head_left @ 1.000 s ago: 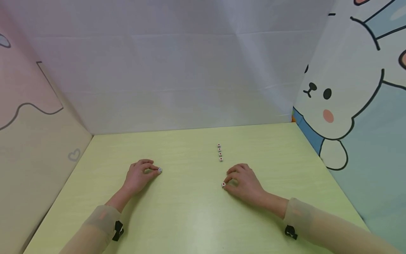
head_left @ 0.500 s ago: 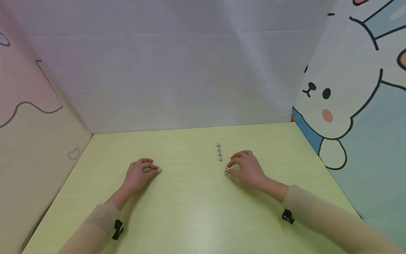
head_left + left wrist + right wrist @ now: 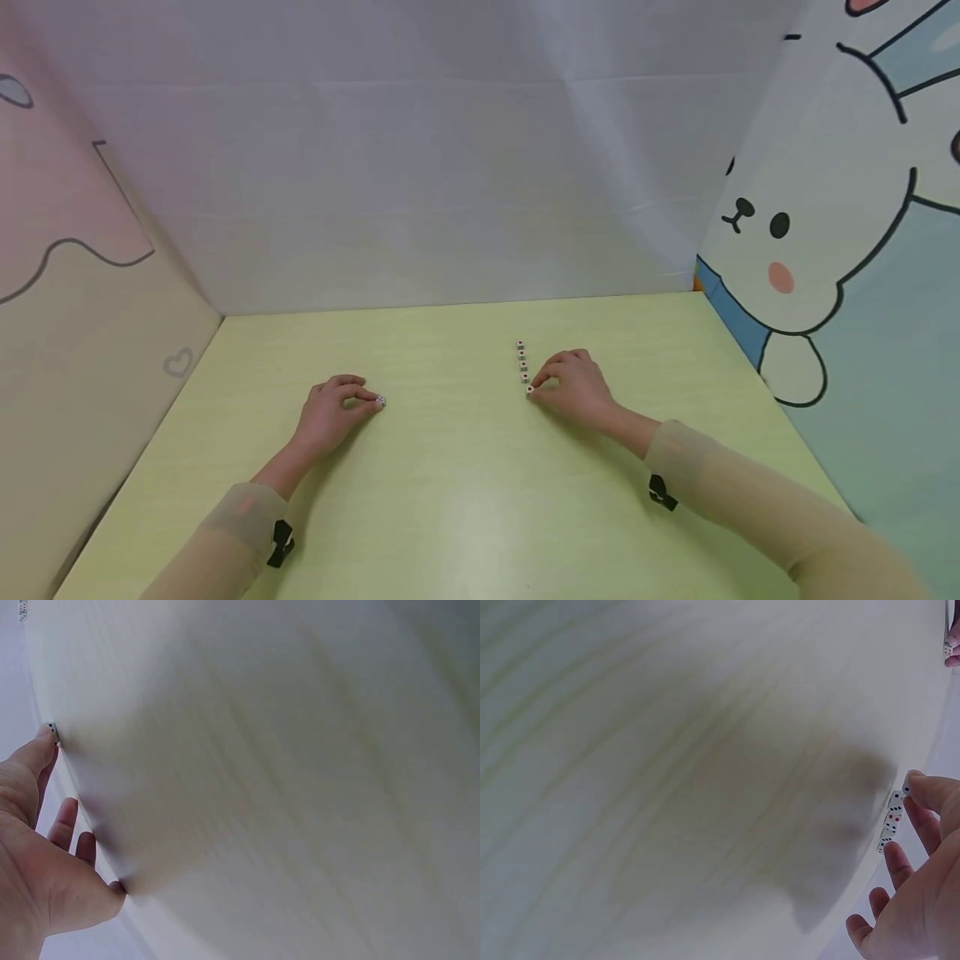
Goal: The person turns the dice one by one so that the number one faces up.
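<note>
Between thumb and forefinger my left hand [image 3: 330, 414] pinches a small white die [image 3: 381, 401] on the left half of the table; in the left wrist view that die [image 3: 52, 733] shows dark pips. My right hand [image 3: 576, 388] pinches another white die [image 3: 529, 391] at the near end of a short row of dice [image 3: 522, 366]. The right wrist view has this die [image 3: 909, 783] beside the row [image 3: 892, 819], very close to it; whether they touch I cannot tell. The fingers partly cover both pinched dice.
A pale yellow-green table [image 3: 450, 500] lies under both hands. Behind it rises a white cloth wall [image 3: 435, 192]. Printed panels stand on both sides, the right one with a cartoon rabbit [image 3: 795, 242].
My right hand has carried its die away from me across the table, up to the near end of the row. My left hand stays in place, still pinching its die.
</note>
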{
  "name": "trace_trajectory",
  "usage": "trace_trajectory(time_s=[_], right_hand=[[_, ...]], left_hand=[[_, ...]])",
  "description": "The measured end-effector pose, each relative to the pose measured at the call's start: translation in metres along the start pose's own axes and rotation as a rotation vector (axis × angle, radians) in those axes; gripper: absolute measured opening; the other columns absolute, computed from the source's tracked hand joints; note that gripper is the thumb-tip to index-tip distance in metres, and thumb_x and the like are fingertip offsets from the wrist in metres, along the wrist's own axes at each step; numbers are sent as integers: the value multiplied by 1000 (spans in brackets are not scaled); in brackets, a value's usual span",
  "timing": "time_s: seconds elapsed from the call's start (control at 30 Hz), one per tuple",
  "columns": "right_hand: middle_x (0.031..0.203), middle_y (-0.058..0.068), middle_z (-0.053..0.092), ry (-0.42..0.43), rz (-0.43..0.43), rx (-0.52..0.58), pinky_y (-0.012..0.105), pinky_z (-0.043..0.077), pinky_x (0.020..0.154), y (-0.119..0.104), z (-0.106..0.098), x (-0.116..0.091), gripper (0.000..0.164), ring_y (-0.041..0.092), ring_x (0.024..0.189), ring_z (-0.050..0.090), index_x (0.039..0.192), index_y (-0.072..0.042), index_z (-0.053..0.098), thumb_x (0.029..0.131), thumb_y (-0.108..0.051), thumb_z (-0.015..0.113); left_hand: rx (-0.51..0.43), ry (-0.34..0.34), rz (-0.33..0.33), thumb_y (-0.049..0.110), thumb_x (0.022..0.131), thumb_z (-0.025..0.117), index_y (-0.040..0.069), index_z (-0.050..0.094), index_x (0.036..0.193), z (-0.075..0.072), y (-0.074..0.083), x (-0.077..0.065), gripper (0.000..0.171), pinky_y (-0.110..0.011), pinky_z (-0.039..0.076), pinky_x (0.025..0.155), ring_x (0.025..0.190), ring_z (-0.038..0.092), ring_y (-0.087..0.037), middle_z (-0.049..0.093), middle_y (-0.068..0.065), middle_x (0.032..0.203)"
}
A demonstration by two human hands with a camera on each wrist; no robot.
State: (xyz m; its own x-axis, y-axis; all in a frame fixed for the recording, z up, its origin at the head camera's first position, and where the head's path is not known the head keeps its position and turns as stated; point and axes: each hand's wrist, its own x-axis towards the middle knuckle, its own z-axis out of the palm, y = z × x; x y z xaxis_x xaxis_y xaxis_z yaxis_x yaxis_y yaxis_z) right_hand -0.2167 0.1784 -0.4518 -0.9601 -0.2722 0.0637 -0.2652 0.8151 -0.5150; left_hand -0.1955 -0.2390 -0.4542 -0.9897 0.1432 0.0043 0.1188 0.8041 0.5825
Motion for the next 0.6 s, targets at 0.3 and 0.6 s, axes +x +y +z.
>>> trace_trajectory(time_s=[0.3, 0.6], right_hand=[[118, 5, 68, -3, -4, 4, 57, 40, 103, 6, 7, 3, 9, 38, 125, 47, 88, -27, 81, 84, -34, 85], [117, 5, 68, -9, -12, 13, 57, 39, 104, 4, 8, 4, 12, 38, 125, 46, 92, -25, 82, 84, -33, 85]], left_hand=[[-9, -5, -9, 31, 96, 75, 12, 78, 105, 1, 0, 0, 21, -69, 24, 107, 134, 33, -54, 53, -19, 142], [-9, 3, 2, 29, 95, 75, 12, 78, 104, 2, -1, 0, 20, -68, 25, 108, 134, 34, -53, 54, -19, 140]])
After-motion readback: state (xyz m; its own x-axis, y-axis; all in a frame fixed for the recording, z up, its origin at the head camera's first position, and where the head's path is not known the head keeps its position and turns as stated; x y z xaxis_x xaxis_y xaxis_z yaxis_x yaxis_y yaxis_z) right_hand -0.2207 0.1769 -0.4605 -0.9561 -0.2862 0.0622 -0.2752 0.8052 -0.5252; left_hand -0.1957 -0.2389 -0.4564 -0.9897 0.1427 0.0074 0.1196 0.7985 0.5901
